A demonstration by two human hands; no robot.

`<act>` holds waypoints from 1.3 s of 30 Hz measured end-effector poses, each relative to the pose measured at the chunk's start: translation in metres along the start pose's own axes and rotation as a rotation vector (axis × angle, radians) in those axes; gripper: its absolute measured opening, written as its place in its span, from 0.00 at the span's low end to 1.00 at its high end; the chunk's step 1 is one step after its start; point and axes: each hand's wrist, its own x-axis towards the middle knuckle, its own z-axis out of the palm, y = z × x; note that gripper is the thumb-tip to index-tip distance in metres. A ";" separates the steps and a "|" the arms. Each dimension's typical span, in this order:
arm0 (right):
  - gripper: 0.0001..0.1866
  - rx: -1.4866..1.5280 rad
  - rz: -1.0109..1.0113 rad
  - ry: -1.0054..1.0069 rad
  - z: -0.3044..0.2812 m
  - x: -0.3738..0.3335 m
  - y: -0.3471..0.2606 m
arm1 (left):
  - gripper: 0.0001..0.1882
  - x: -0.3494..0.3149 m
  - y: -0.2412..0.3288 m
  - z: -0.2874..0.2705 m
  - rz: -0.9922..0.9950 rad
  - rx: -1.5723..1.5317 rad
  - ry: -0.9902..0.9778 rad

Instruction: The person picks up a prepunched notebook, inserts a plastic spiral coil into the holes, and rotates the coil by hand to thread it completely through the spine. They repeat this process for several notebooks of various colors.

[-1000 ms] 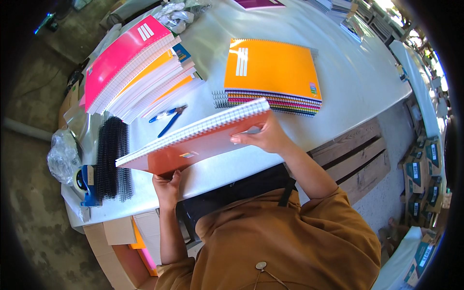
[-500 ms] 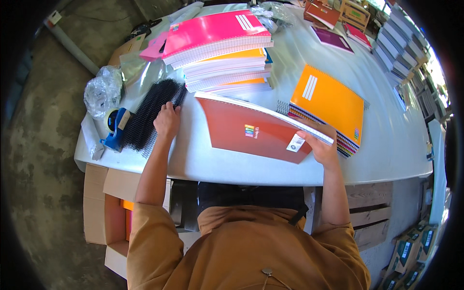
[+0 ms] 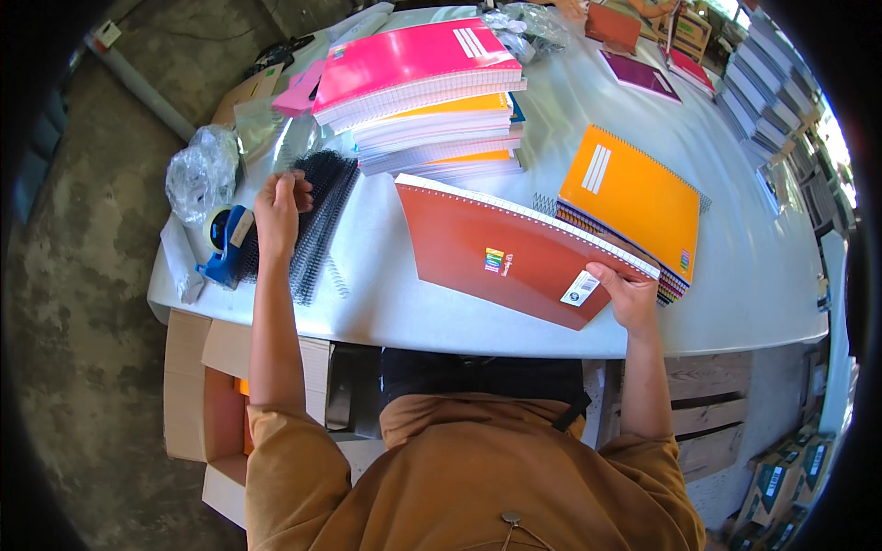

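Note:
My right hand grips a notebook with a reddish-brown cover by its right end, thumb on the cover beside a white label. A row of punched holes runs along its upper edge, and no coil shows in them. Over a heap of black spiral binding coils is my left hand, its fingers curled together; what they pinch, if anything, I cannot make out. One loose coil lies at the heap's right side. Right of the held notebook is a pile of spiral-bound notebooks with an orange one on top.
A tall stack of notebooks, pink cover uppermost, stands at the back. Left of the coils are a blue tape dispenser and crumpled clear plastic. An open carton sits below the table's left edge. Another person's hands show at the far side.
My left hand has moved left and away from me over the coils, its fingers now curled up. The brown notebook has shifted right and slightly nearer in my right hand.

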 end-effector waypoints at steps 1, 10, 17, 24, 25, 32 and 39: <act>0.14 0.000 0.004 0.001 0.000 -0.001 0.000 | 0.10 -0.011 0.010 0.003 0.057 -0.376 -0.153; 0.14 0.035 -0.043 0.023 0.004 -0.001 -0.003 | 0.19 -0.070 0.066 0.030 0.016 -0.226 -0.455; 0.13 0.014 -0.053 0.028 0.004 -0.003 -0.002 | 0.15 -0.068 0.066 0.029 0.127 -0.116 -0.590; 0.12 -0.013 -0.059 0.000 0.003 -0.004 -0.004 | 0.22 -0.063 0.067 0.033 0.249 0.016 -0.537; 0.12 -0.014 -0.060 0.002 0.003 -0.004 -0.004 | 0.24 -0.063 0.072 0.032 0.188 0.034 -0.552; 0.15 0.026 -0.218 -0.270 -0.006 0.003 -0.001 | 0.22 -0.036 0.096 0.010 -0.376 -0.181 -0.887; 0.12 -0.125 -0.151 -0.192 -0.006 -0.001 -0.002 | 0.11 -0.034 0.111 0.003 0.538 0.215 -0.779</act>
